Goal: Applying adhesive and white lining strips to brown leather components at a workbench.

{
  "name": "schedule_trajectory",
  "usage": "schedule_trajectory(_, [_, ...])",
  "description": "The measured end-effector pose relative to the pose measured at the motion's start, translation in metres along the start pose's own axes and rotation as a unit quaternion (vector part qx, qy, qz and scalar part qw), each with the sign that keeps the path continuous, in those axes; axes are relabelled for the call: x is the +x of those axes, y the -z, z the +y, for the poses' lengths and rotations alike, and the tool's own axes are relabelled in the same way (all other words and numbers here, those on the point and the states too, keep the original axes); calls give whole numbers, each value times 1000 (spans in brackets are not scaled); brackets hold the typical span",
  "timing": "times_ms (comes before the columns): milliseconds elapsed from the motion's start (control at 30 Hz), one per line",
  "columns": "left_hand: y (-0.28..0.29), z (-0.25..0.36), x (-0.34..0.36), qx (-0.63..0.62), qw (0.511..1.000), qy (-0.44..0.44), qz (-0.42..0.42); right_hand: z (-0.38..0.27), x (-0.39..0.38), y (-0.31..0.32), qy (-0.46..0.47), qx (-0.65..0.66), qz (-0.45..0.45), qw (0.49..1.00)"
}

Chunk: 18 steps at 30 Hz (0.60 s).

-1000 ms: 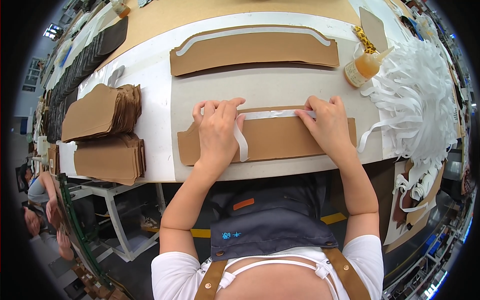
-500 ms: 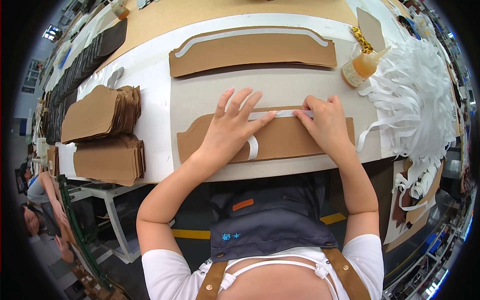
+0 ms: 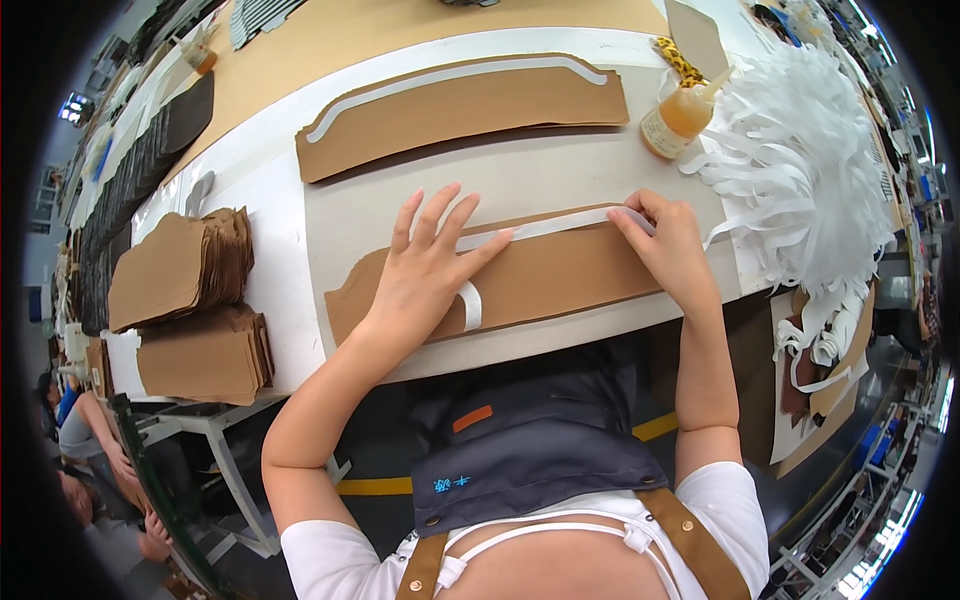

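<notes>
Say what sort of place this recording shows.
Most likely a factory workshop: the worktop carries stacked flat brown panels, a large heap of loose, narrow white strips and an amber bottle with a pointed nozzle.

Spreads as a broad pale surface (image 3: 285, 260), covered in the middle by a flat grey sheet (image 3: 560, 165). Carries on that sheet a near brown panel (image 3: 560, 262) along the front, a far brown panel (image 3: 470, 112) behind it and a bottle of amber liquid (image 3: 680, 122) toward the right. Bears stacked brown pieces (image 3: 165, 268) at the left and a heap of white strips (image 3: 805, 165) at the right.
</notes>
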State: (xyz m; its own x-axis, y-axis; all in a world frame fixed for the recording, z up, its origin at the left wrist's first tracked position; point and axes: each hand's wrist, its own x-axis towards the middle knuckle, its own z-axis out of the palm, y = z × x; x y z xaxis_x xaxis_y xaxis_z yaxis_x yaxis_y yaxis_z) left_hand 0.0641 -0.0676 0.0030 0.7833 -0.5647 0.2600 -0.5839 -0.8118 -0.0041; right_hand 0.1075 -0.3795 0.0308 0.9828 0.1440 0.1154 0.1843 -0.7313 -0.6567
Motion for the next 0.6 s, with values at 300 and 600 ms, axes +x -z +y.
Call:
schedule_trajectory(300, [2, 2, 2, 21, 1000, 0, 0, 14, -8, -10, 44, -85, 83, 992])
schedule_trajectory(600, [2, 1, 3, 19, 1000, -5, 2, 11, -12, -7, 27, -94, 64, 993])
